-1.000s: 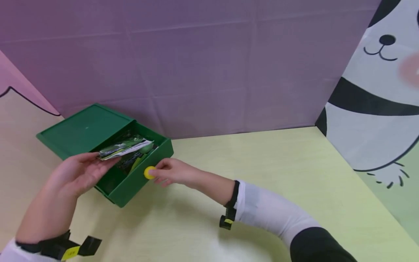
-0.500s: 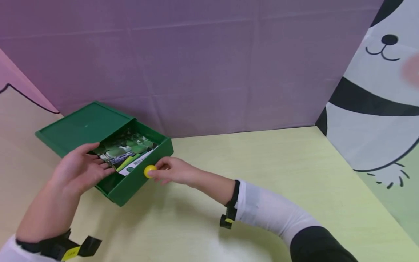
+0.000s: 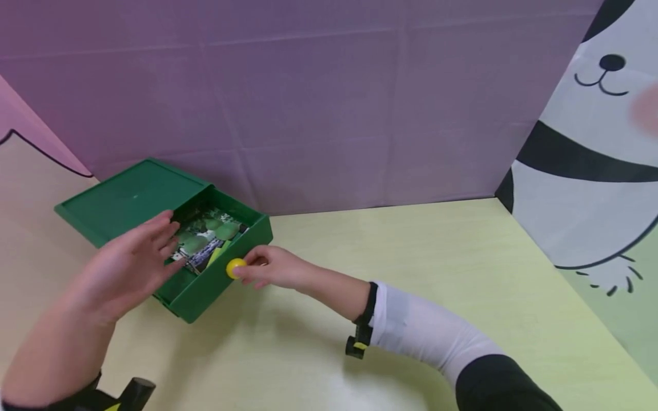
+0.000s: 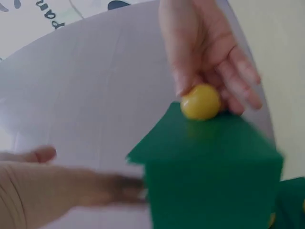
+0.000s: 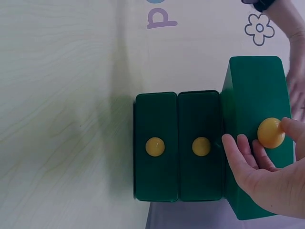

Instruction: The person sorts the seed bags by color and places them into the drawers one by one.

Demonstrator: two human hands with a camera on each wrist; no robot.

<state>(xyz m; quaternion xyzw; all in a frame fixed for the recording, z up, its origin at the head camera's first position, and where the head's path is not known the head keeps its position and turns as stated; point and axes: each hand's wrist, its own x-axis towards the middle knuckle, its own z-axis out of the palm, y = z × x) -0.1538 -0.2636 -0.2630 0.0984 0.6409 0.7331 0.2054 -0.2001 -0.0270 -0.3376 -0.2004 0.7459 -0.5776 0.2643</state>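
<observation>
A small green drawer cabinet point(image 3: 136, 195) stands at the back left with its top drawer point(image 3: 205, 301) pulled out. My right hand point(image 3: 275, 267) pinches the drawer's round yellow knob point(image 3: 235, 268) with the thumb on its near side; the right wrist view shows the other fingers point(image 5: 248, 160) spread along the drawer front. Inside the drawer lies a flat, shiny packet point(image 3: 208, 234) printed in green, white and black. My left hand point(image 3: 131, 265) is held over the drawer's left side, fingers straight and nothing in them. It hides part of the packet and the drawer's left edge.
Two shut green drawers point(image 5: 155, 181) with yellow knobs point(image 5: 201, 146) sit below the open one. A purple cloth wall point(image 3: 329, 114) rises right behind the cabinet. A panda-print panel point(image 3: 581, 222) stands on the right of the pale wooden table point(image 3: 411, 251).
My left hand has let go of the packet, which now lies flat in the drawer, and has lifted away with straightened fingers. My right hand stays on the knob.
</observation>
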